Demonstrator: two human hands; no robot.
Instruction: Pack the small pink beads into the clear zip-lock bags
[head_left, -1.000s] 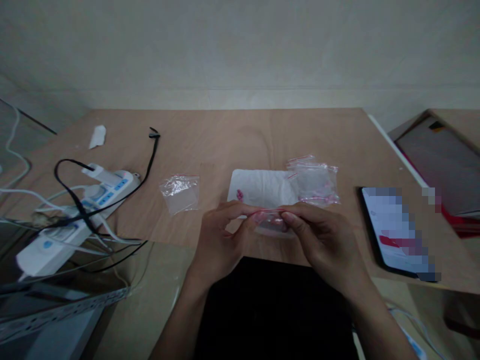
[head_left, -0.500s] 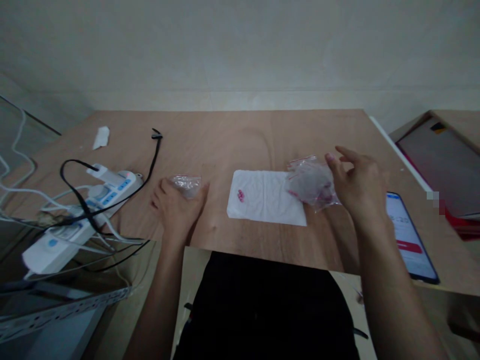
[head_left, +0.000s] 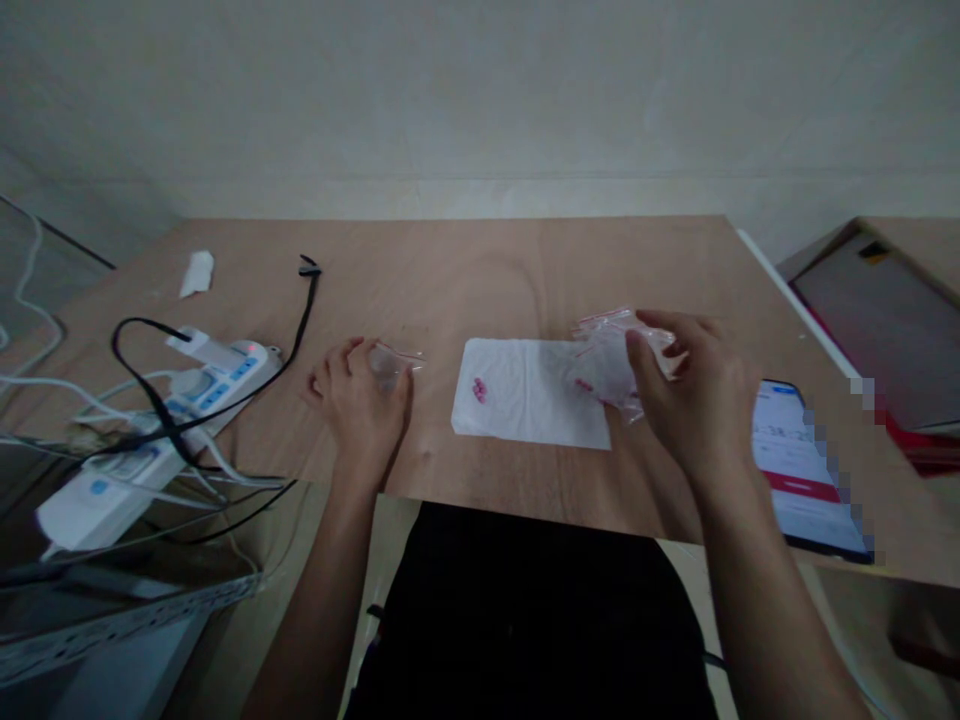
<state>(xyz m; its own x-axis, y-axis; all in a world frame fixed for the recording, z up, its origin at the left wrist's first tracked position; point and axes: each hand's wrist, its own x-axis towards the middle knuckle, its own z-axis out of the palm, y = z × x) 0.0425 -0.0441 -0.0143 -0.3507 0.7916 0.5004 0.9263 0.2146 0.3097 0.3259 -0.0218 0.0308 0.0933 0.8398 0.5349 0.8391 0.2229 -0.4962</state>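
Observation:
My left hand (head_left: 364, 400) rests on the wooden table with its fingers apart and bent. A small clear zip bag (head_left: 391, 366) lies between its thumb and index finger, partly hidden by them. My right hand (head_left: 694, 390) is over the right side of a pile of clear zip bags (head_left: 604, 345), thumb and index fingertips slightly apart. Some pink bits show in or under these bags. The pile overlaps the right part of a white tissue (head_left: 525, 400). A small cluster of pink beads (head_left: 479, 390) sits on the tissue's left part.
A white power strip (head_left: 217, 390) with tangled cables is at the left. A black cord (head_left: 309, 300) and a paper scrap (head_left: 198, 273) lie behind it. Right of my right arm is a lit phone (head_left: 795, 450). An open box (head_left: 877, 310) stands beyond the table's right edge.
My right hand has moved left, farther over the zip bags. The small bag by my left hand has shifted a little to the right, and that hand's fingers have changed position slightly.

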